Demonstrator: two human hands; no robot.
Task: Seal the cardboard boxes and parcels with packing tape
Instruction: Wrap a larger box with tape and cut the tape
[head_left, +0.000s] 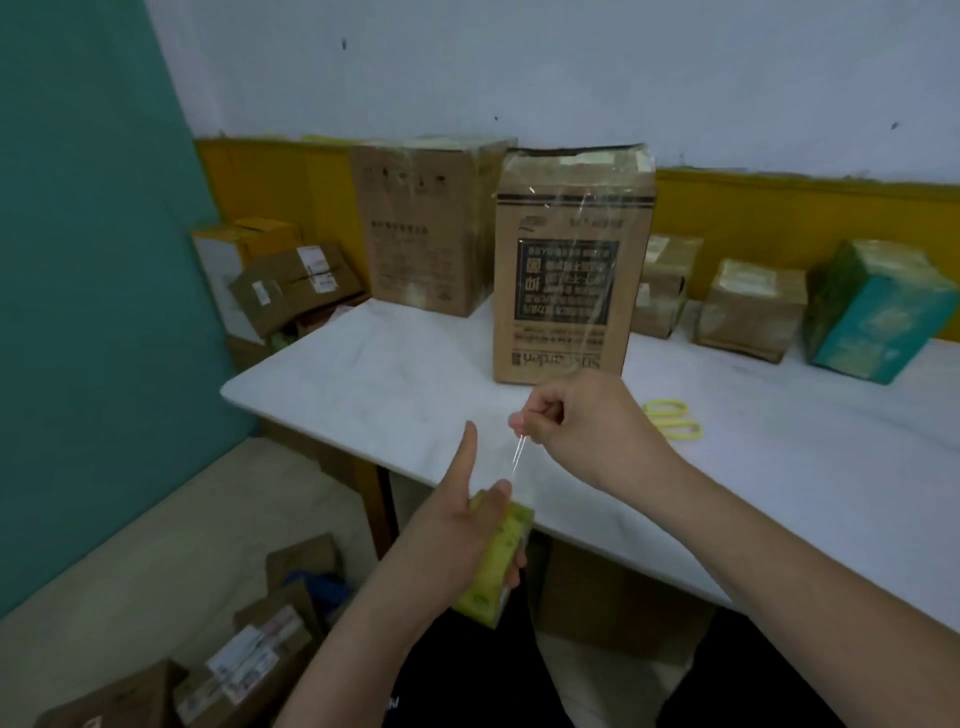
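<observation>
- White table (363, 374) fills the middle and right of the frame; behind it are a pale wall with a yellow band (805, 208) and, at the left, a teal wall (93, 260).
- At the centre of the frame stands a tall box (571, 270) on the table, upright, with its print upside down. Clear tape shines over its top and front.
- A bigger box (431, 223) stands just behind it to the left.
- To the right, along the back of the table, are two small brown parcels (753, 306) and a teal-green box (878, 312), which is tilted.
- Yellow scissors (672, 418) lie on the table, right of centre, partly hidden behind the right hand.
- The left hand (457, 525), in the lower centre, has its fingers curled round a yellow tape roll (498, 556) in front of the table edge; its thumb points up.
- The right hand (576, 421), just above it, has its fingers curled and pinches the end of a clear tape strip (518, 452), which runs between this hand and the roll.
- More cardboard parcels (249, 660) with labels lie on the floor at the lower left, and a stack (291, 280) is at the table's far left end.
</observation>
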